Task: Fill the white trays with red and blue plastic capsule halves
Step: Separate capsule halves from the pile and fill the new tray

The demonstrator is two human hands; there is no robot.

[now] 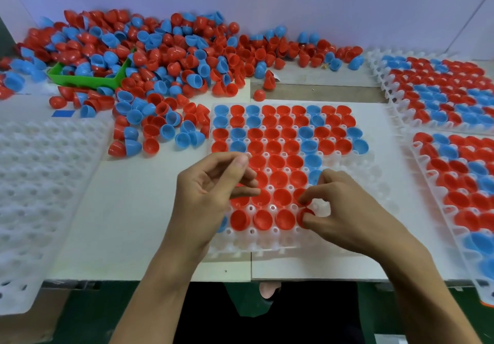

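Fingertips of your right hand pinch a red capsule half, seating it in the middle tray next to the filled red row. Your left hand curls just beside; whether it holds spares is hidden. Beyond the grip lies the loose pile, ready for refills.

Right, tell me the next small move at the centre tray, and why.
Probably press the red plastic capsule half pinched by the right hand down into its pocket in the white moulded tray; it sits at the filled row's end, with empty pockets beside it.
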